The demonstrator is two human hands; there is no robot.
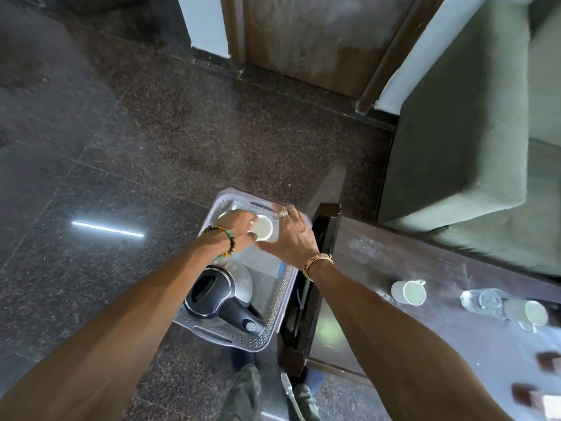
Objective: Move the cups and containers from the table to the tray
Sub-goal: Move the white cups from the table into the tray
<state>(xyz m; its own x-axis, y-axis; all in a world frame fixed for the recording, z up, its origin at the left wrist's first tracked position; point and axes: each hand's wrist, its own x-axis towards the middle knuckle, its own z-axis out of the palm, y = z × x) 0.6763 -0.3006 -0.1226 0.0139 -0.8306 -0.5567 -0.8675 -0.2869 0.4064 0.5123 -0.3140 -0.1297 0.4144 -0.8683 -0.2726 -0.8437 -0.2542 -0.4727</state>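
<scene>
**Cup going down in the tray; three more wait at 4 o'clock**

Over the far end of the tray (274,325): left hand (238,227) curled around a white cup (263,227), right hand (291,235) cupped against its other side, fingers partly spread. Kettle (220,294) lying in the tray's near end, handle toward 5 o'clock. Still on the table (394,268): white mug (408,292), glass (482,302), second mug (529,312), strung toward 4 o'clock from the hands. Nearer by far to the right hand; probably next.
</scene>
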